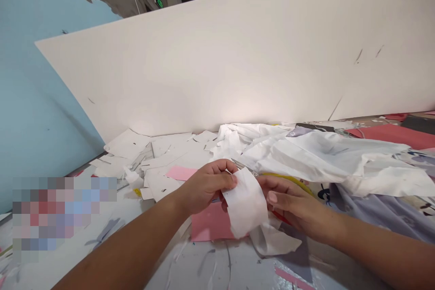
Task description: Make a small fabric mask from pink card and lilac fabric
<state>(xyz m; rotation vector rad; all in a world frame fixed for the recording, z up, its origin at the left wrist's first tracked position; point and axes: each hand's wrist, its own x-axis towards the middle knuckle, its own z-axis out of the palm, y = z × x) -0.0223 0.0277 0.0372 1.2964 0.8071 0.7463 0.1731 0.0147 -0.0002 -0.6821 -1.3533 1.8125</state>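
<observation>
Above the table (200,274), the left hand (212,183) pinches a white piece (247,208) beside the right hand (294,204), whose grip is unclear.

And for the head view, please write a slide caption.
Left hand pinches a curled white piece over a pink sheet, right hand close by.

Seemingly a craft workshop: card scraps (126,144), 1 nozzle bottle (132,177) (yellow-marked), white cloth (319,152).

The left hand (205,186) pinches a white piece (247,206); the right hand (296,205) curls beside it; a pink sheet (210,225) lies beneath.
</observation>
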